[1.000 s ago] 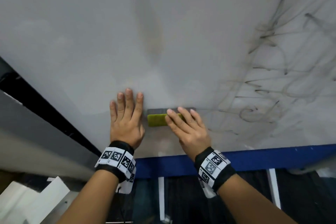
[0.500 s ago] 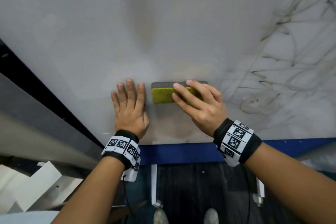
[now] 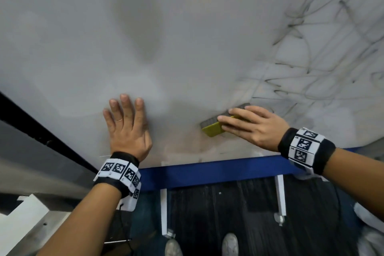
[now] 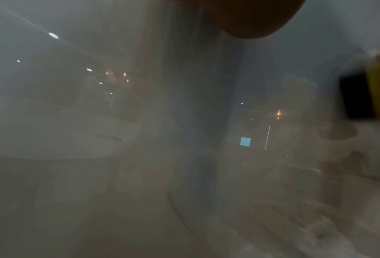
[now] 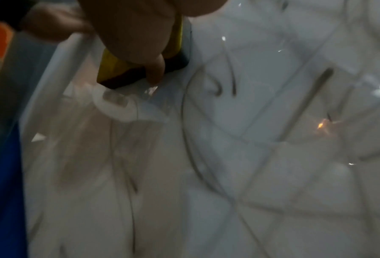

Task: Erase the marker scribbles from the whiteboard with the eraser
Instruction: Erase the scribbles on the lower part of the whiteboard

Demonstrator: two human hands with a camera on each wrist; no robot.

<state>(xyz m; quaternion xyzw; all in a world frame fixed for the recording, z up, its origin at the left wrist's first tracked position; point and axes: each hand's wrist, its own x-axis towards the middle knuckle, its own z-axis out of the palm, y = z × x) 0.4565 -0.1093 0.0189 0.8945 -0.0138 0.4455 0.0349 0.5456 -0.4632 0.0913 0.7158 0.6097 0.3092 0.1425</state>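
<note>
Head view, near to far:
Floor: dark, below the whiteboard's near edge; two shoe tips show.
Near edge: blue frame strip (image 3: 207,170) runs along the bottom of the whiteboard (image 3: 83,37).
Wristbands: black bands with white square-code tags on both wrists; codes only, no readable text.
Left hand (image 3: 126,129): flat on the board close to the near edge, fingers straight and close together, holding nothing. Looks like a brace.
Right hand (image 3: 251,125): on the eraser (image 3: 214,128), well apart from the left hand, just above the near edge. Fingers lie across the yellow back; right wrist view shows a fingertip (image 5: 156,73) curled down over the dark felt side, so it's clamped on it.
Eraser: tilted, yellow body, dark felt face against the board, sitting at the near-left fringe of the scribbles (image 3: 311,72).
Scribbles: thin dark loops, partly smeared, filling the right side out to the far right corner. Left and centre of the board show only grey haze.
Handling (judgement): light, stiff block with a soft felt face. Grip across the short sides, palm pressing down. Glossy board, so it should glide easily; needs steady pressure or it just smears.
Progress (judgement): most of the right side still to do.
Writing: no brand or label readable anywhere; left wrist view too blurred to tell.
</note>
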